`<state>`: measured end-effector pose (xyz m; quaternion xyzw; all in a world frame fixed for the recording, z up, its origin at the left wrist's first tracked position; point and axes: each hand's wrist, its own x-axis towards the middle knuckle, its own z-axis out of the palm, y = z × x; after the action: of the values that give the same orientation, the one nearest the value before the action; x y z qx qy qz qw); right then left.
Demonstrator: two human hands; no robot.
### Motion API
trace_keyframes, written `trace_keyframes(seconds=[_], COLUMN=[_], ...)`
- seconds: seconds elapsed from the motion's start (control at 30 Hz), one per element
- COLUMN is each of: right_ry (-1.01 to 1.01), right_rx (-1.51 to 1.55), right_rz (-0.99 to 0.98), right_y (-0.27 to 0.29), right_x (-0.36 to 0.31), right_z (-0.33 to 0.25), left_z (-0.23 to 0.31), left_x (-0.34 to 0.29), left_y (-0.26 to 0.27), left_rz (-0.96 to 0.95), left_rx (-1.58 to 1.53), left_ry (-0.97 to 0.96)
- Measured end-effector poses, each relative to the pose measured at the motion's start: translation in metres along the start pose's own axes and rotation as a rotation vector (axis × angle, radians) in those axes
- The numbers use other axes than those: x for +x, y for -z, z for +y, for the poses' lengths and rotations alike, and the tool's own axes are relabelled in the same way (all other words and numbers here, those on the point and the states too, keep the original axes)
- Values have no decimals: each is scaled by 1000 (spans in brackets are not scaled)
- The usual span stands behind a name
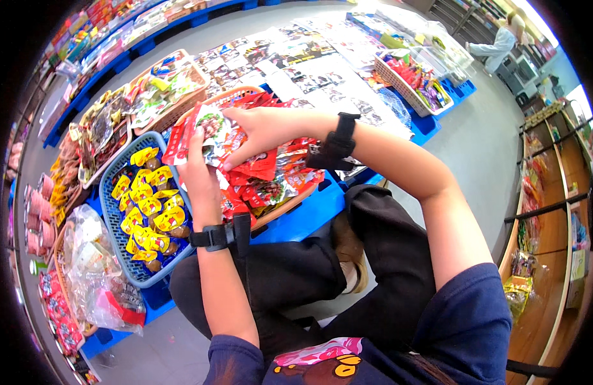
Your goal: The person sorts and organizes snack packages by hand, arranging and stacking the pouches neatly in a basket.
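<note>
Over an orange basket (285,213) heaped with red snack packets (290,163), both my hands are closed on a red and white snack packet (213,128) with a food picture on it. My left hand (200,172) grips its lower left side, fingers pointing up. From the right, my right hand (261,131) holds the packet's other side, thumb toward me. More red packets lie right under the hands, so I cannot tell whether they hold more than one. Beside my left wrist stands a blue basket (108,215) of yellow-and-blue wrapped brown snacks (149,205).
Both baskets rest on a blue pallet (290,228). Clear plastic bags (94,263) lie at the left, and a basket of green and white packets (165,86) stands behind. Far right are another snack basket (409,83), a person (498,45) and wooden shelves (547,256).
</note>
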<state>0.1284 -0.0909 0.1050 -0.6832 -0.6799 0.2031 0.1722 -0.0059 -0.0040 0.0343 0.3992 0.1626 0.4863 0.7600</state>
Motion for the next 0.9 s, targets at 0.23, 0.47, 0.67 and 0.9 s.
trace_keyframes(seconds=[0.23,0.47,0.67,0.9], right_ry=[-45,-91,-80,-61], right_rx=[-48,-85,-109,-234], right_rz=[116,79,16,-30], right_y=[-4,4,4,4], right_x=[-4,-5,-4,-14], right_z=[8,8,4,-1], left_z=[7,-2,9,25], left_x=[-4,5,11,9], left_y=[-9,-2,16,33], left_rz=[-23,146,145,-84], left_rx=[99,233,304,333], left_ry=[-62,-183,-95,276])
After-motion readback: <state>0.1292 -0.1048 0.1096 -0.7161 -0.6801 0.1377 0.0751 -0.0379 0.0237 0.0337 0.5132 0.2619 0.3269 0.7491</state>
